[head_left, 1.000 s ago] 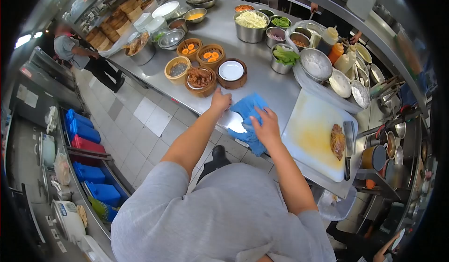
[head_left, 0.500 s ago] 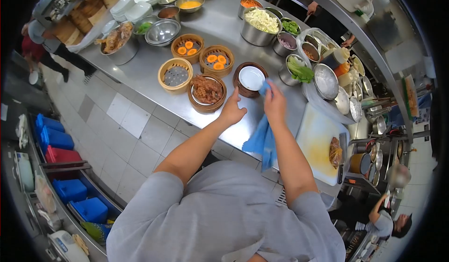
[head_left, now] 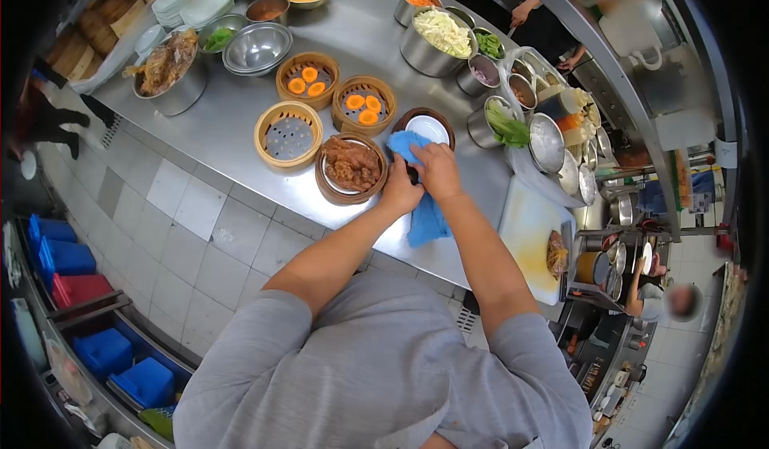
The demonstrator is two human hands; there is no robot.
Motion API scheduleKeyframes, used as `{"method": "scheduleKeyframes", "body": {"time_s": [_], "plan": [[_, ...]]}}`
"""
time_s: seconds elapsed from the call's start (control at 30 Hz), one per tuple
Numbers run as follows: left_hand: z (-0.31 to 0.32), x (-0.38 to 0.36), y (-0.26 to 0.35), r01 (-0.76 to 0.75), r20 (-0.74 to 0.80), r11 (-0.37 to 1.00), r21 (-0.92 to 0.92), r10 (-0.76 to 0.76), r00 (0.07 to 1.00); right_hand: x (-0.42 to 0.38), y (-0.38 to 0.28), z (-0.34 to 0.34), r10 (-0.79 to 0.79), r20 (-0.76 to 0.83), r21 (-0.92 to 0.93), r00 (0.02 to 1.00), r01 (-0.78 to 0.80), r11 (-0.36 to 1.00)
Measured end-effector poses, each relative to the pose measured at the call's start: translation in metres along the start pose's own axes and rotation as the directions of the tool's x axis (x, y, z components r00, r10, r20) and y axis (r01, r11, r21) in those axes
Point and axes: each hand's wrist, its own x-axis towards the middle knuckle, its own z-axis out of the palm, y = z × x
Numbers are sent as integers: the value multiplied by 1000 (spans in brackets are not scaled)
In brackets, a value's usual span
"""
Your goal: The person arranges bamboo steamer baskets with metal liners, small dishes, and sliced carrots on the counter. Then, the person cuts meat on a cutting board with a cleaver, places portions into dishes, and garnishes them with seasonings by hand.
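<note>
Blue cloth [head_left: 428, 223] trailed from the near side of the right-hand steamer [head_left: 451, 132], seemingly light, limp, best taken where bunched; the right hand [head_left: 440, 170] clutched it, the left hand [head_left: 400, 190] hid its grip, if any.

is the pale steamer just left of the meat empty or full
Empty: the steamer has no food in it, and the holes in its bottom show.

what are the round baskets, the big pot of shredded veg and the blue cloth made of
Round baskets: probably bamboo or wood, matt tan banded rims. Big pot: metal, likely stainless steel, grey sheen. Blue cloth: matt, soft folds; cotton or microfibre, can't tell.
</note>
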Motion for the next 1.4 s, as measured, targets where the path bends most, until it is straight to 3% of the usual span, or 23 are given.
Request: {"method": "scheduleKeyframes", "body": {"time_s": [0.13,0.2,0.23,0.33,0.37,0.4,0.43,0.5,0.53,0.67,0.8,0.87,0.9,1.0,1.03,1.07,1.1,1.13,1.2,1.27,1.3,1.37,1.4], "plan": [[9,5,-32,-138,-35,988,-72,136,990,-20,6,-28,-73,37,-151,997,77,985],[2,-4,-16,-75,-36,993,-93,72,997,-30,15,-26,103,-182,20,978,-100,995],[0,-9,-9,-11,-23,995,-102,9,1000,-27,10,-30,103,-176,16,979,-101,995],[-3,-13,0,-1,-51,991,-137,-6,999,-7,-18,-31,204,-352,96,913,-181,979],[-3,-13,-1,0,-59,989,-146,-9,998,0,-29,-30,130,-226,30,965,-127,991],[-2,-10,-4,-38,-59,999,3,38,998,4,-38,-27,59,-90,-28,994,-62,998],[-1,-7,-9,-77,-56,985,152,86,995,4,-42,-18,61,-95,-28,994,-64,998],[-4,-6,-11,-116,-33,986,123,121,992,1,-46,3,86,-17,-229,996,-88,969],[-8,-9,-5,-102,-6,988,117,103,995,1,-48,4,143,27,-235,989,-133,963],[-10,-19,1,-45,-16,995,85,46,999,-3,-44,12,145,-53,-218,988,-153,964],[-15,-19,5,-28,-2,999,26,29,1000,3,-59,0,224,53,-222,973,-207,953],[-14,-10,-5,-169,123,958,233,143,982,5,-66,-3,278,100,-224,955,-251,942],[-17,-12,1,-169,119,958,232,145,982,5,-66,-3,358,123,-228,926,-325,918],[-15,-21,9,-112,25,989,93,110,994,4,-61,-9,473,167,-229,865,-432,872],[-6,-18,2,-121,-72,991,54,125,990,3,-56,-14,513,180,-221,839,-473,853],[1,-15,-5,-136,-168,991,15,136,976,-1,-46,-12,513,179,-223,840,-473,852],[5,-12,-14,-139,-168,990,12,139,976,-9,-31,-5,493,109,-143,863,-477,867],[4,-11,-18,-98,-80,995,-2,97,992,-16,-22,-3,476,37,-62,879,-473,879],[2,-11,-21,-55,10,998,-12,55,998,-33,-7,-2,431,41,-16,902,-430,903],[-12,-19,1,-200,55,979,32,198,979,-39,-9,-2,392,43,33,919,-393,919],[-13,-19,6,-203,64,979,32,200,978,-40,-16,-6,411,50,-9,910,-411,911],[-13,-8,17,-258,62,922,290,251,966,-37,-29,-18,442,48,-50,896,-439,897],[-19,-2,32,-266,75,920,289,255,964,-33,-36,-25,467,83,-61,880,-464,884]]}}
